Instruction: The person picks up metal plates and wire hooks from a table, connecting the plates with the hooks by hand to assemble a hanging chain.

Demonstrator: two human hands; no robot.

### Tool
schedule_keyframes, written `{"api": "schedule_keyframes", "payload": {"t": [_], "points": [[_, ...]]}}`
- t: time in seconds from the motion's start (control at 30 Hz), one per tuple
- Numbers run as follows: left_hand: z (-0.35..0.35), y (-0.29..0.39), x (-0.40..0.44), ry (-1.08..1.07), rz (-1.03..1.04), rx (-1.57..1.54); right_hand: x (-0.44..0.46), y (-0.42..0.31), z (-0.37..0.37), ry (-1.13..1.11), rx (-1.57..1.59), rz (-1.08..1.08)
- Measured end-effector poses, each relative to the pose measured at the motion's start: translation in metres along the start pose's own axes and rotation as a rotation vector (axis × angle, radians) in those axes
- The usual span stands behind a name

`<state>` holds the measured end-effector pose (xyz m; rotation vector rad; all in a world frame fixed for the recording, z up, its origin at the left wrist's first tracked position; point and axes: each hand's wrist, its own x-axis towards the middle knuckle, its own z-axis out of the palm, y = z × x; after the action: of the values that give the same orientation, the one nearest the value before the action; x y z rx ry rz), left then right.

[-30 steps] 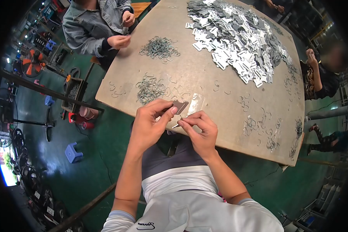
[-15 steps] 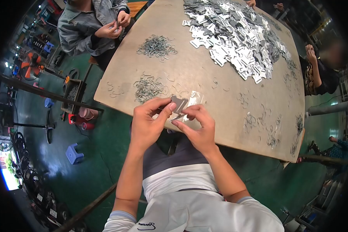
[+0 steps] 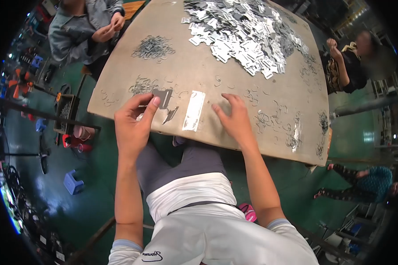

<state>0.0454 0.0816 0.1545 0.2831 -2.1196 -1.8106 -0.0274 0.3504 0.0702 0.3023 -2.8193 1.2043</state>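
The broad table (image 3: 177, 73) before you has a flat, matte tan top with angled corners and a worn edge. Your smooth white shirt (image 3: 225, 243) fills the lower view, with dark script reading "Supreme". Across the table lies a jagged pile of flat metal plates (image 3: 243, 42), some bright silver, others dull grey, with slots and notched outlines. Two tangled heaps of thin, curved wire pieces sit on your left, one farther off (image 3: 154, 47), one nearer (image 3: 141, 86); loose curls scatter to the right. Your left hand (image 3: 135, 123) pinches a dark, flat plate (image 3: 162, 98) between thumb and fingers above the near edge; your right hand (image 3: 236, 117) is empty, thumb and forefinger apart. Between them, a shiny rectangular strip (image 3: 193, 110) lies on the tabletop, glaring white.
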Motion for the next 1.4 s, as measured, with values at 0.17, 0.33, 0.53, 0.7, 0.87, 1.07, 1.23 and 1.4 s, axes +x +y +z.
{"api": "schedule_keyframes", "payload": {"t": [0.17, 0.33, 0.53, 0.7, 0.87, 1.07, 1.23, 1.4], "points": [[-0.005, -0.003, -0.019, 0.067, 0.075, -0.093, -0.032, 0.037, 0.052, 0.020, -0.421, -0.172], [-0.012, -0.016, -0.031, 0.089, 0.075, -0.137, -0.016, 0.015, 0.042, 0.042, -0.362, -0.089], [-0.011, -0.016, -0.039, 0.102, 0.006, -0.238, 0.085, 0.064, 0.046, 0.134, -0.183, -0.057], [-0.012, -0.022, -0.026, 0.169, 0.074, -0.069, 0.121, 0.032, 0.031, -0.059, -0.272, 0.114], [-0.002, -0.025, -0.003, 0.133, 0.127, 0.000, 0.137, 0.005, 0.020, -0.173, -0.333, 0.283], [0.010, -0.020, 0.013, 0.028, -0.030, -0.076, 0.135, 0.014, 0.043, -0.081, -0.427, 0.256], [0.014, -0.030, 0.021, -0.024, 0.019, -0.133, 0.106, -0.012, 0.024, 0.101, 0.076, 0.169], [0.021, -0.028, 0.024, -0.060, 0.100, -0.042, 0.059, -0.096, -0.006, -0.080, 0.902, 0.118]]}}
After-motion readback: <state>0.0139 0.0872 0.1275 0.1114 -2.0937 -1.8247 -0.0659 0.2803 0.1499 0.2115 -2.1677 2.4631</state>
